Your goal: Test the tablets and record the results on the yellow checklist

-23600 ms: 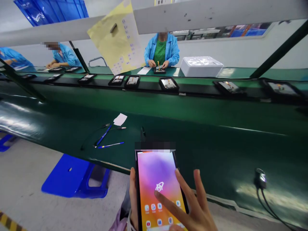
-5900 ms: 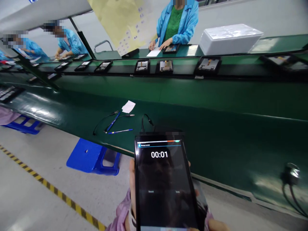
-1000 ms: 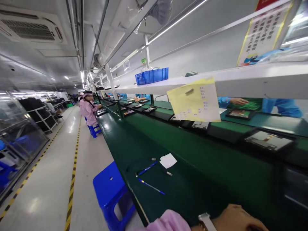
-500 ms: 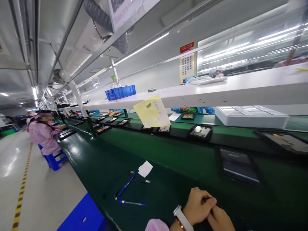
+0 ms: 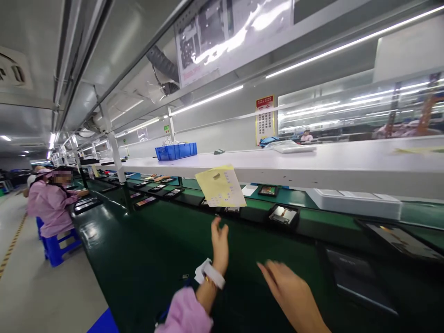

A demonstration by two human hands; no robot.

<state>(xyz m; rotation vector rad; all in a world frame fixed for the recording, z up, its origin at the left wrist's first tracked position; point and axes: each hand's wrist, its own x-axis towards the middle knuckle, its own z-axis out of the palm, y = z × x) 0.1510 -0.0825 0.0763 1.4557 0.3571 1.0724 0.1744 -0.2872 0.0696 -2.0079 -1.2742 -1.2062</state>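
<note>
My left hand (image 5: pixel 219 246) reaches forward over the green bench (image 5: pixel 149 249), thumb and fingers apart, with nothing visible in it. Just beyond its fingertips a yellow paper sheet (image 5: pixel 221 187) hangs from the shelf edge. My right hand (image 5: pixel 294 291) hovers to the right, somewhat blurred, its fingers stretched out and apparently holding nothing. Farther back lies an opened tablet-like device (image 5: pixel 283 214) in a black tray. A dark flat device (image 5: pixel 359 277) is right of my right hand. White paper scraps (image 5: pixel 200 273) show partly behind my left wrist.
A white shelf (image 5: pixel 347 169) runs above the bench, carrying a blue bin (image 5: pixel 176 151). A large white foam tray (image 5: pixel 357 203) stands behind the device row. Co-workers in pink (image 5: pixel 55 199) sit at left on blue stools (image 5: pixel 57 245). A small metal piece (image 5: pixel 185 276) lies near the scraps.
My hands were clasped together at the bench's near side; they have separated. The left has moved forward and left, over the pens and scraps. The view has tilted upward.
</note>
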